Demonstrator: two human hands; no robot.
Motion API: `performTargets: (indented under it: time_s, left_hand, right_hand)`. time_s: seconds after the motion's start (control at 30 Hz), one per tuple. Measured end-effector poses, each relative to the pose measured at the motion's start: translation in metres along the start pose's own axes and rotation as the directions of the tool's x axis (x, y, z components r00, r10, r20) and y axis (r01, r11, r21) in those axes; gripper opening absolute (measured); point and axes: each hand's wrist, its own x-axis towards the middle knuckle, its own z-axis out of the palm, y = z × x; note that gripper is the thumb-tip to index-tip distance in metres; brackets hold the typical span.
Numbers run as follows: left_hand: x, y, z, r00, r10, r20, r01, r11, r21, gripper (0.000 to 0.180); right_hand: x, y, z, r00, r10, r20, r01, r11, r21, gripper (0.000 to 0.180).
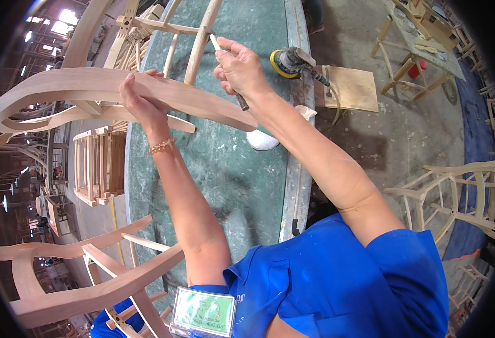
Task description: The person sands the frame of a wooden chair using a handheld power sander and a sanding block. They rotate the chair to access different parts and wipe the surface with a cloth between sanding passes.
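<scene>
- Head view, everything placed off the green workbench (pixel 236 169): we had an unfinished wooden chair frame tipped over its near-left part, with the curved arm rail (pixel 118 90) running across in front of us.
- Our left hand (pixel 140 104) was wrapped over that rail, fingers curled around the top edge and thumb underneath, a proper clamping grip. Our guess was that it was there to stop the frame wobbling while the other hand worked.
- Our right hand (pixel 239 70) was closed around a slim hand tool (pixel 227 70), pale tip poking up toward a round chair leg (pixel 199 45), dark handle sticking out below the palm. We couldn't tell what kind of tool it was.
- An orbital sander (pixel 292 61) sat parked at the bench's far right edge, beside a plywood board (pixel 354 87), within reach but out of the way.
- A white lump (pixel 261 141) lay on the bench just under the rail's end.
- More bare chair frames (pixel 456 197) stood on the floor right of the bench.
</scene>
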Motion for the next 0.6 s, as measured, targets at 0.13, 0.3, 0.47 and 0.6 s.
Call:
performTargets:
  time_s: [0.13, 0.3, 0.47, 0.6]
  left_hand:
    - [-0.005, 0.001, 0.007, 0.999, -0.027, 0.02, 0.027, 1.0, -0.009, 0.03]
    - [-0.011, -0.005, 0.027, 0.996, -0.046, 0.075, 0.05, 0.998, -0.044, 0.032]
    - [-0.019, -0.01, 0.021, 0.999, -0.048, 0.023, 0.048, 0.998, -0.027, 0.034]
    - [-0.017, -0.002, 0.006, 0.999, -0.034, -0.01, 0.034, 0.999, 0.027, 0.034]
  right_hand:
    - [0.006, -0.003, 0.002, 0.998, 0.002, -0.064, -0.005, 0.999, -0.045, 0.044]
    - [0.073, -0.019, -0.024, 0.951, -0.075, -0.3, 0.062, 0.997, -0.051, 0.044]
    - [0.082, -0.035, -0.051, 0.96, -0.213, -0.182, 0.209, 0.977, -0.041, 0.042]
    - [0.007, -0.019, -0.037, 0.993, -0.072, -0.095, 0.071, 0.997, -0.012, 0.041]
